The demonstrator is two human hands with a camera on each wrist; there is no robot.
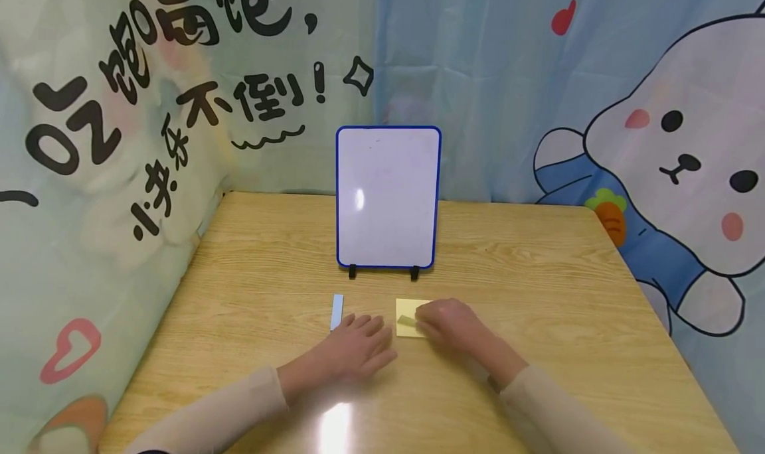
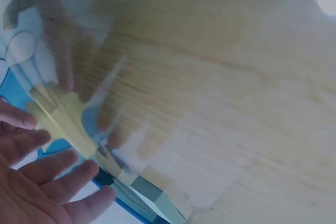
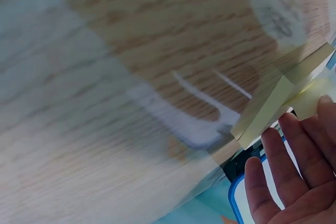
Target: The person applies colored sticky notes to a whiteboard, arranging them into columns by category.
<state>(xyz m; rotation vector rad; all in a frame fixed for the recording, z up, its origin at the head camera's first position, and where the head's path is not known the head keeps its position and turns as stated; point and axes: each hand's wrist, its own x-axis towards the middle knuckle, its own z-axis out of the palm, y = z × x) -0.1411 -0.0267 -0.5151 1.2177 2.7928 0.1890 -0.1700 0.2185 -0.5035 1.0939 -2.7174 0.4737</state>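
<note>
A pad of yellow sticky notes lies on the wooden table, and my right hand is over its right side. The pad's thick edge shows in the right wrist view. My right fingers pinch a lifted yellow note, whose raised edge casts a darker patch on the pad. My left hand hovers left of the pad with fingers spread, holding nothing. Just beyond its fingertips lies a narrow pad of light blue sticky notes, its near end hidden by the hand.
A small whiteboard with a blue frame stands upright on black feet behind the pads. Printed curtains hang along the back and sides of the wooden table. Light glares off the table's near part.
</note>
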